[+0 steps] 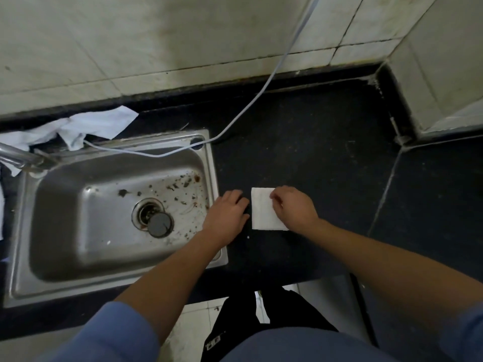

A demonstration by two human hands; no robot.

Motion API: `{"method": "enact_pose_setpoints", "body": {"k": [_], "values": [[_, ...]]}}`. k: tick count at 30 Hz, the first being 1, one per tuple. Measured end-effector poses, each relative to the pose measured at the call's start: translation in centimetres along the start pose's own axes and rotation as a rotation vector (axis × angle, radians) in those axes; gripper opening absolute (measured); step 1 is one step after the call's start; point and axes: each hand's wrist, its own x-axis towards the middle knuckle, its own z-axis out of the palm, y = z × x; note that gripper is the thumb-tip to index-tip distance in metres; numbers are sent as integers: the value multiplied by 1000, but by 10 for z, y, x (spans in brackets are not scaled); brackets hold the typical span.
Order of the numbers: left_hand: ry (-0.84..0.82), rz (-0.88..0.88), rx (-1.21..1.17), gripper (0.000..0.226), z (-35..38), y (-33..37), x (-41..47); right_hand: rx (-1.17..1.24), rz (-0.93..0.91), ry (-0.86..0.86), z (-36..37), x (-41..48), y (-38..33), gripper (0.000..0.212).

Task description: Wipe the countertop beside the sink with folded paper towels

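Black countertop fills the centre and right of the frame, with a steel sink at left. At centre a folded paper towel lies flat; the right hand pinches its right edge with curled fingers, while the left hand rests just beside its left edge, loosely bent, holding nothing. Bare counter stretches above and right of the towel to the tiled wall.

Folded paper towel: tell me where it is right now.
Head view: the folded paper towel lies flat on the dark countertop just right of the sink, between the left hand and the right hand, which pinches it.
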Motion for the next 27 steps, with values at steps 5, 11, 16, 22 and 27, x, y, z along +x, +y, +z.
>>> {"method": "enact_pose_setpoints", "body": {"k": [5,11,16,22,27], "values": [[-198,114,159,64,16,25,23,-488,-251,-67,10,-28,42,59],[-267,108,188,74,20,14,30,-547,-109,-320,-7,-28,63,86],[-244,90,165,76,18,16,27,-560,-158,-290,-22,-21,59,75],[-73,-44,79,66,6,4,0,-491,-225,-276,-25,27,16,67],[-30,-175,28,58,2,-6,-34,-414,-71,-472,-22,50,-4,54]]}}
